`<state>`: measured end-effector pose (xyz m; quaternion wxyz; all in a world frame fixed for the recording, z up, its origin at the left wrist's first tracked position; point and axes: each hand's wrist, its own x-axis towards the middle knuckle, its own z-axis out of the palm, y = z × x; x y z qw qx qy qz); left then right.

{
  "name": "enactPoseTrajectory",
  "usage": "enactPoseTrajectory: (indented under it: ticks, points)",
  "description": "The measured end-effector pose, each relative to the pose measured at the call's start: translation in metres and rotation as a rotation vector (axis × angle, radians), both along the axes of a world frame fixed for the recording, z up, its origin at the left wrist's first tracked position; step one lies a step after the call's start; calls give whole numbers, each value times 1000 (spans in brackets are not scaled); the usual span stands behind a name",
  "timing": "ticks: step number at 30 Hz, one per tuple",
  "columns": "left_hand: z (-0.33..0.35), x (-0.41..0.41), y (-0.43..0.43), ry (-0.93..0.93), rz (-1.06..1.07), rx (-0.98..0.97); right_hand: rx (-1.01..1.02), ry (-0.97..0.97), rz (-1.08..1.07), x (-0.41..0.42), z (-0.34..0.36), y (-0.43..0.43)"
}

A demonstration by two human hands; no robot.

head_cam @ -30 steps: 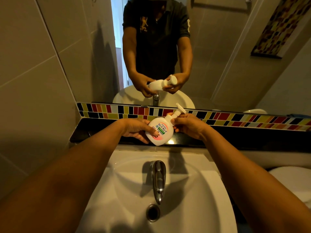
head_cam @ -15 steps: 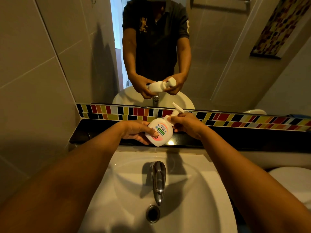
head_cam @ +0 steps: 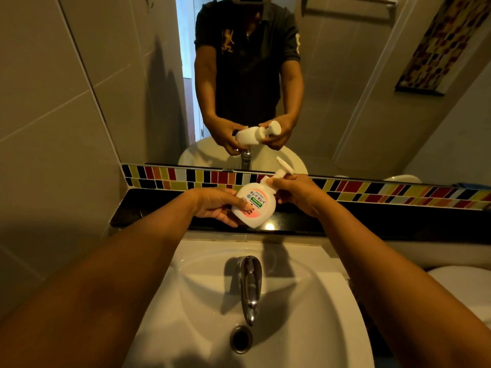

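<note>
Head view: left grip (head_cam: 215,205) holds soap bottle (head_cam: 256,211), right grip (head_cam: 300,195) clasps pump (head_cam: 282,173), over ledge (head_cam: 372,219) edge.

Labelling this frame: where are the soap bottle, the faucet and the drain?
soap bottle (head_cam: 259,201), head view, front label.
faucet (head_cam: 251,285), head view, spout top.
drain (head_cam: 241,339), head view, centre hole.

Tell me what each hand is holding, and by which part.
Both hold one white soap pump bottle. The left hand grips its body near the base, thumb across the label; the right hand grips the neck below the pump head.
</note>
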<state>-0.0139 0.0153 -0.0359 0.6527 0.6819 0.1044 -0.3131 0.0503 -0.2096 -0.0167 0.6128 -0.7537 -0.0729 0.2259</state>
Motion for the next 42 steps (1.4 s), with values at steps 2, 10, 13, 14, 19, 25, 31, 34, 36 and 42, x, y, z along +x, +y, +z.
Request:
enactPoseTrajectory:
  ticks: [2,10,13,14,19,25,31,34,36,42]
  points:
    - [1,1,-1,-20,-19,32,-112,-61,-39,-1,-4,4]
    - [-2,0,-2,-42,-31,59,-146,-4,65,-6,-6,7]
    - [-2,0,-2,-56,-7,56,91,137,126,-1,-10,-1]
    - [-3,1,-2,-60,1,56,117,151,128,1,-12,-2]
    - [-5,2,-3,-86,-16,96,18,95,80,-4,-12,2]
    - [-8,2,0,-95,7,115,117,202,157,-3,-13,-1]
    - [-10,2,2,-102,-15,149,87,200,139,-6,-13,2]
    - [-13,2,5,-96,0,137,142,246,188,-5,-13,-1]
    - [-15,2,7,-93,0,127,147,249,177,-4,-12,-2]
    - [-16,3,6,-84,-7,146,122,246,190,-6,-16,3]
